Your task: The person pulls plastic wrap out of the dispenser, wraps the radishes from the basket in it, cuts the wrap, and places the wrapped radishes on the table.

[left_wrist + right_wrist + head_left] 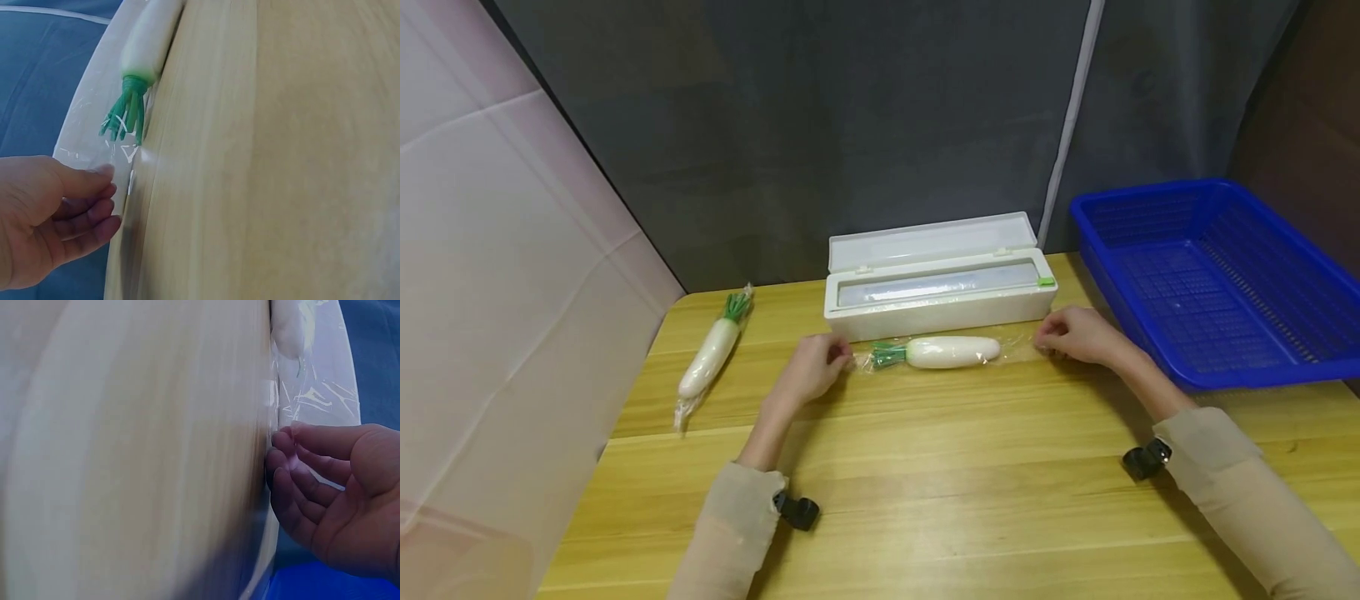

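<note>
A white radish (951, 352) with a green leafy top lies in clear plastic film (1018, 346), just in front of a white film dispenser box. At the leafy end, my left hand (814, 367) pinches the film between thumb and fingers; in the left wrist view the green stems (128, 112) show just beyond the fingertips. My right hand (1078, 335) pinches the film's other end, past the radish's blunt tip. Wrinkled film (315, 394) stretches from those fingers in the right wrist view. A second radish (710, 358), wrapped with twisted film ends, lies at the left.
Behind the radish stands the white dispenser box (940, 310), its lid (932, 240) raised and a film roll inside. A blue plastic basket (1150, 333) stands at the right beside my right hand. A dark curtain (850, 125) hangs behind the wooden table (940, 483).
</note>
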`<state>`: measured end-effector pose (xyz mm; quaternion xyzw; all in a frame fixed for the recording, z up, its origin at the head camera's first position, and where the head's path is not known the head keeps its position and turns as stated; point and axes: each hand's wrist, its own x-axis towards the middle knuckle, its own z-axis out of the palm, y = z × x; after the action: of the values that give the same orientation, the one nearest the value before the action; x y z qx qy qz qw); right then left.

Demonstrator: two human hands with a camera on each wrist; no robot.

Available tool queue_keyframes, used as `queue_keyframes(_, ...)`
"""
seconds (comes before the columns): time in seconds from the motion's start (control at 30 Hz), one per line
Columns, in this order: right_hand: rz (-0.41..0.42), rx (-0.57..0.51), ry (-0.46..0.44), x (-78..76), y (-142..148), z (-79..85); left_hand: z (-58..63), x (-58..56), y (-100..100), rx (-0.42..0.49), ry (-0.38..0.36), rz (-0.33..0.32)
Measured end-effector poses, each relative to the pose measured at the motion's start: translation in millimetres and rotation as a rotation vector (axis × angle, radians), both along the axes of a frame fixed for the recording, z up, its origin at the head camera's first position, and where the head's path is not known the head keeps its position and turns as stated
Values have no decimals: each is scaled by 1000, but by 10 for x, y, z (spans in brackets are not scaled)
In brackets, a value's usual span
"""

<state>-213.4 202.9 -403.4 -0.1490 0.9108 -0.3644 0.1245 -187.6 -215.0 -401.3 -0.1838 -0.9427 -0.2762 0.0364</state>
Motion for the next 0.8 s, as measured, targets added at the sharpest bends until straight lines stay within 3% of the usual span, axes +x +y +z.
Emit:
queue_keyframes(0.47, -1, 4, 70, 57, 86, 4, 18, 39, -46, 109, -48, 38)
queue_keyframes(0.63, -101, -17, 142, 75, 109, 37, 28, 41, -52, 140, -64, 87)
queue_keyframes(0.8, -210, -61, 243, 111, 107, 68, 30, 40, -53, 172, 11, 86)
